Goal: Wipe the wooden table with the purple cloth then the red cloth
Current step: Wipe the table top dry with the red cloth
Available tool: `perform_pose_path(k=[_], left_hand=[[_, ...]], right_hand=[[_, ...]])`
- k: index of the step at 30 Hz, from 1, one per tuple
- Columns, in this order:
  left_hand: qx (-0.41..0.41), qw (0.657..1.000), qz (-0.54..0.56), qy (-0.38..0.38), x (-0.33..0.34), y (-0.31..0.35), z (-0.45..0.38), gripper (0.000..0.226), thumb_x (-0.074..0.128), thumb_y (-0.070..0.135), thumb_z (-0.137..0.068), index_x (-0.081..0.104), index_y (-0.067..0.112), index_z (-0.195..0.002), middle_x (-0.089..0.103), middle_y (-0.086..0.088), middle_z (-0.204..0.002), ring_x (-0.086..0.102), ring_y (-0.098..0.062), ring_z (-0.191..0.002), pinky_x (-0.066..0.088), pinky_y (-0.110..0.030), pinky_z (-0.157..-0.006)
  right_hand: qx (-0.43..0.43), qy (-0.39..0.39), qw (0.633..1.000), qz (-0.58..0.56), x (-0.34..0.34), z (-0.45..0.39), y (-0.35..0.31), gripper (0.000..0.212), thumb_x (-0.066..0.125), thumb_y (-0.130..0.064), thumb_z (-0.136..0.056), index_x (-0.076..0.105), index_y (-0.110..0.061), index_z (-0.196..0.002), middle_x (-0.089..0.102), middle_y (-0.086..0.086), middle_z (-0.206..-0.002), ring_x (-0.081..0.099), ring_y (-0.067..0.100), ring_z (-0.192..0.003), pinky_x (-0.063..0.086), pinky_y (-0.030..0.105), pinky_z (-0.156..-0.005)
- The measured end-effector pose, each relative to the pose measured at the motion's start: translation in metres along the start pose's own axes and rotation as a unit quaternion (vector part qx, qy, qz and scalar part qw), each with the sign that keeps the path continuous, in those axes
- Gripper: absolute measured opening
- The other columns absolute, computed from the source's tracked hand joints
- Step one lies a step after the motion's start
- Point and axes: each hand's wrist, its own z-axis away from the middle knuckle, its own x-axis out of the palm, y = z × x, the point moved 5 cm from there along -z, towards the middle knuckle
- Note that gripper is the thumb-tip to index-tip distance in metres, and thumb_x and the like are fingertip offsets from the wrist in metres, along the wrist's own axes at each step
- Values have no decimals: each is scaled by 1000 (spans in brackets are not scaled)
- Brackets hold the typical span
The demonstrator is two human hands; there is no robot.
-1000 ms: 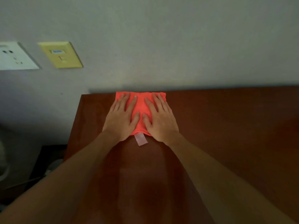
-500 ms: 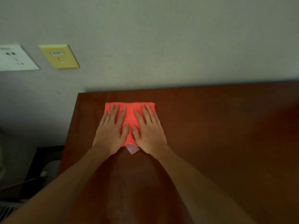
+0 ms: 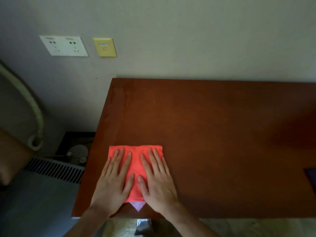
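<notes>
Both hands and the folded square red-orange cloth (image 3: 136,170) have slid from the far edge by the wall toward the near edge of the dark reddish-brown wooden surface (image 3: 213,134), close to its left side. The left hand (image 3: 113,183) and right hand (image 3: 157,182) lie side by side, flat on the cloth, fingers straight and spread, pressing down rather than gripping. A pale lilac tag (image 3: 137,206) pokes out from under the cloth between the wrists, just short of the near edge. A sliver of dark purple cloth (image 3: 312,177) shows at the right border of the view, well apart from the hands.

The risk, as I judge it: one more pull toward the body could drag the red cloth over the edge, since flat palms cannot catch it. Uneven pressure might also bunch the fabric and leave streaks unwiped.
</notes>
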Motion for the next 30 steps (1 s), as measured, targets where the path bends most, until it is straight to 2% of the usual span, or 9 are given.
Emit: perform_pose_path(k=[4, 12, 19, 22, 27, 30], left_hand=[[-13, 1000, 9, -3, -2, 0, 21, 68, 18, 55, -105, 13, 18, -163, 16, -9, -169, 8, -21, -158, 18, -46, -124], [4, 1000, 17, -4, -7, -19, -15, 70, 24, 56, -104, 11, 22, -163, 12, -8, -170, 5, -19, -158, 10, -42, -126], [20, 1000, 4, 17, -11, -78, -153, 70, 26, 54, -103, 13, 20, -163, 14, -11, -169, 7, -23, -158, 2, -38, -128], [32, 999, 3, 14, -16, -104, -221, 71, 23, 55, -102, 17, 19, -162, 18, -14, -168, 12, -26, -157, 10, -44, -128], [49, 999, -1, 21, -17, -142, -320, 72, 29, 52, -97, 36, 12, -156, 33, -22, -161, 29, -35, -151, 23, -48, -124], [52, 998, -1, 20, -19, -154, -359, 73, 28, 52, -95, 39, 10, -154, 36, -25, -159, 33, -38, -149, 24, -49, -124]], right_hand=[[4, -8, 1000, 7, 0, 15, -12, 63, 34, -51, -107, 25, -23, -163, 14, 3, -173, 2, 18, -160, 16, 44, -125], [-3, 3, 1000, 6, 4, -22, -4, 63, 33, -53, -107, 28, -22, -162, 18, 5, -172, 4, 18, -160, 19, 45, -127], [11, 29, 999, 8, 22, -162, 28, 65, 36, -50, -103, 35, -17, -159, 27, 12, -168, 15, 24, -159, 21, 48, -128], [16, 49, 999, 12, 27, -229, 43, 65, 37, -48, -101, 41, -14, -156, 33, 16, -165, 22, 29, -157, 23, 50, -127], [19, 65, 997, 24, 35, -325, 69, 66, 37, -47, -98, 45, -11, -153, 39, 20, -161, 30, 34, -154, 27, 50, -125], [27, 62, 997, 33, 37, -364, 79, 68, 37, -49, -97, 47, -10, -151, 41, 21, -160, 32, 35, -153, 30, 52, -123]])
